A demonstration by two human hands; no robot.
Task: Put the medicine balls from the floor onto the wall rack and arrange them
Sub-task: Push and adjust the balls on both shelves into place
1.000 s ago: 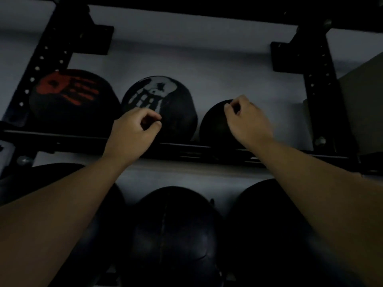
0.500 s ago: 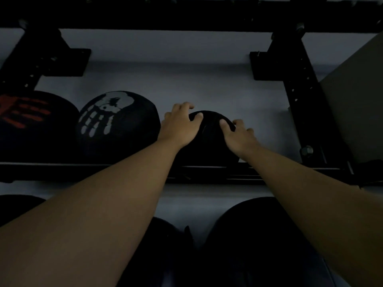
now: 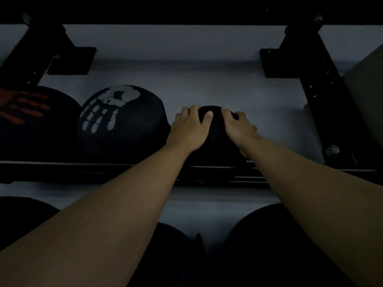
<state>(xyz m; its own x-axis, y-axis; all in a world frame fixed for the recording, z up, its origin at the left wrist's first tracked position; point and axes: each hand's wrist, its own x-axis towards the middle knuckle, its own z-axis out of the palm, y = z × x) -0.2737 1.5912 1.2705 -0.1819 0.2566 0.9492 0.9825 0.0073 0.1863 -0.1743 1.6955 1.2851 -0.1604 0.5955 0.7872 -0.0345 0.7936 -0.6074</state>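
A small plain black medicine ball (image 3: 215, 129) rests on the upper rail of the black wall rack (image 3: 103, 168). My left hand (image 3: 189, 129) grips its left side and my right hand (image 3: 238, 127) grips its right side, fingers curled over the top. To its left sits a black ball with a white handprint (image 3: 122, 123), touching or nearly touching the small one. Further left lies a black ball with a red handprint (image 3: 31, 119), cut off by the frame edge. My forearms hide most of the small ball's lower half.
Large dark balls fill the lower shelf: one at the right (image 3: 269, 245), one in the middle (image 3: 172, 255), one at the left (image 3: 22, 212). Black perforated uprights stand at left (image 3: 41, 59) and right (image 3: 319, 90). Bare rail lies right of the small ball. A grey-green panel (image 3: 364, 90) is at far right.
My left hand left the white-handprint ball and moved right onto the small ball. Both hands now clasp it closer together over its top. The camera view shifted right.
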